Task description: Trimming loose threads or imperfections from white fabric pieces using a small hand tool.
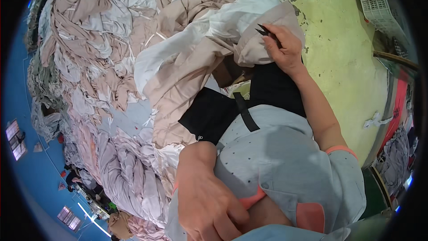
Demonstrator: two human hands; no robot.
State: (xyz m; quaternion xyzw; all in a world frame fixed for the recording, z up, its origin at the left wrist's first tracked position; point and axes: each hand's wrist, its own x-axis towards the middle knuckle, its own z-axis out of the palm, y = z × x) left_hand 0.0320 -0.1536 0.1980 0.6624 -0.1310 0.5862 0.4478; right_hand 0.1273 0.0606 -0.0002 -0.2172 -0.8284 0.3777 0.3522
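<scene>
My right hand (285, 49) rests on bunched beige and white cloth (254, 22) over my lap. Its fingers are closed around small black thread snips (263, 30), whose two pointed blades stick out to the left, slightly apart. My left hand (207, 205) is raised close to my chest, beside the coral-trimmed neckline of my grey shirt (276, 151). Its fingers are curled inward and the tips are hidden, so what they hold, if anything, does not show. The cloth drapes from my lap across to the left.
Large heaps of beige and white fabric (98, 22) cover the left side, with pinkish-grey fabric (129, 174) nearer me. A worn yellow-green floor (339, 62) lies to the right. At the far right stand a white plastic crate (376, 6) and a grey cloth pile (394, 156).
</scene>
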